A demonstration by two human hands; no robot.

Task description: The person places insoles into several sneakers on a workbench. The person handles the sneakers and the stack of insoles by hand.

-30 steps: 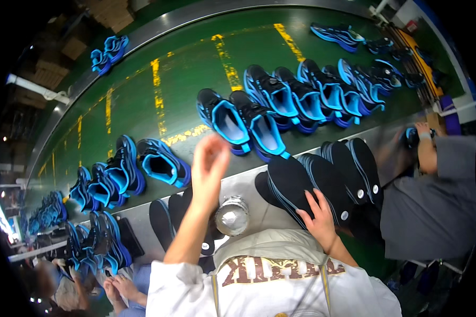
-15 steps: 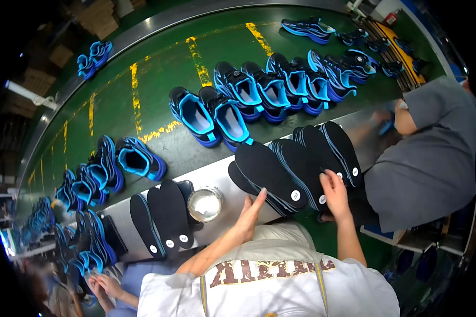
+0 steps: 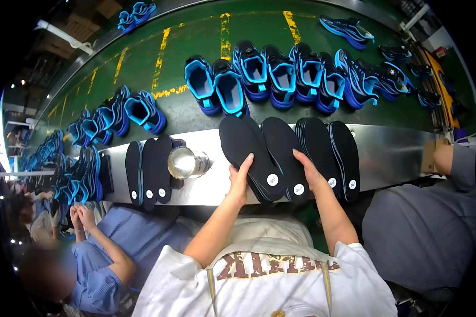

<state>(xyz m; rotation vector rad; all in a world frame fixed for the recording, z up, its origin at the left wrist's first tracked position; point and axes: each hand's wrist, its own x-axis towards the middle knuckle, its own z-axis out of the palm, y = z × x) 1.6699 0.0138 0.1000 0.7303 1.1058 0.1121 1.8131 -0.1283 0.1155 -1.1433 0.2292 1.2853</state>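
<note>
Several stacks of black insoles with round white labels lie side by side on the metal ledge in front of me. My left hand (image 3: 239,182) grips the left edge of the leftmost stack of insoles (image 3: 244,150), thumb on top and fingers mostly hidden at its side. The second stack of insoles (image 3: 281,153) leans close against it. My right hand (image 3: 311,171) is closed on the right edge of that second stack, with its fingertips partly hidden. Two further stacks, a third (image 3: 317,145) and a fourth (image 3: 345,158), lie just right of my right hand.
A clear round container (image 3: 188,162) and more insoles (image 3: 148,171) are to the left on the metal ledge (image 3: 388,158). Black and blue shoes (image 3: 280,74) line the green conveyor (image 3: 195,111) beyond. Co-workers sit at both sides, one in blue (image 3: 98,269), another in grey (image 3: 418,232).
My view has shifted. My left hand has closed on the leftmost stack's edge. My right hand has moved from between the stacks onto the second stack, and both left stacks now stand straighter and closer together.
</note>
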